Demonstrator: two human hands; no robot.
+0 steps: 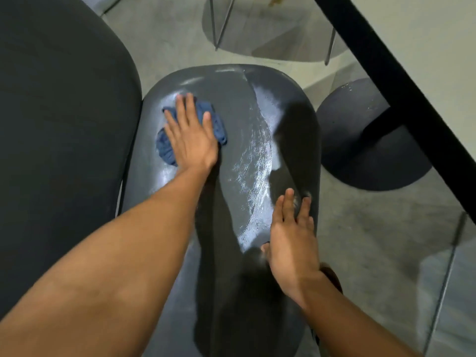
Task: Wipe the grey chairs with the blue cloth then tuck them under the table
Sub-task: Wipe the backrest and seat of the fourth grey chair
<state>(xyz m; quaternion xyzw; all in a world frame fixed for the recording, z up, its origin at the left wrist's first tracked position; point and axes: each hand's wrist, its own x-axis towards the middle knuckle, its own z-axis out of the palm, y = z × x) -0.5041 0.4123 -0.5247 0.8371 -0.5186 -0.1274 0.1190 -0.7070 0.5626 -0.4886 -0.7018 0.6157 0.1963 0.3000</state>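
The blue cloth lay bunched on the seat of the grey chair, pinned under the left hand, whose grip was flat: fingers straight and spread, pressing down, not curled round the fabric. Most of the cloth was hidden beneath the palm; only crumpled folds showed past the fingertips and on the thumb side. The right hand lay nearer the person, well apart from the cloth, its grip likewise open, straight fingers resting on the chair's surface near its right edge. Its thumb was blurred, and how firmly it pressed could not be told.

Between the two hands a pale, streaky sheen ran along the seat, crossed by dark shadows. The chair's near end was cut off by the forearms and the bottom of the frame, and its legs were out of sight.

Left of the cloth hand, a second grey chair stood just beside the first, cropped by the frame's left and top edges. Beyond the right hand, a round dark base sat on the pale floor, its column running up under the counter, of which only a light top with a black edge showed at the upper right corner. Farther ahead of the cloth hand, thin metal legs stood on the floor; what they carried was cut off.
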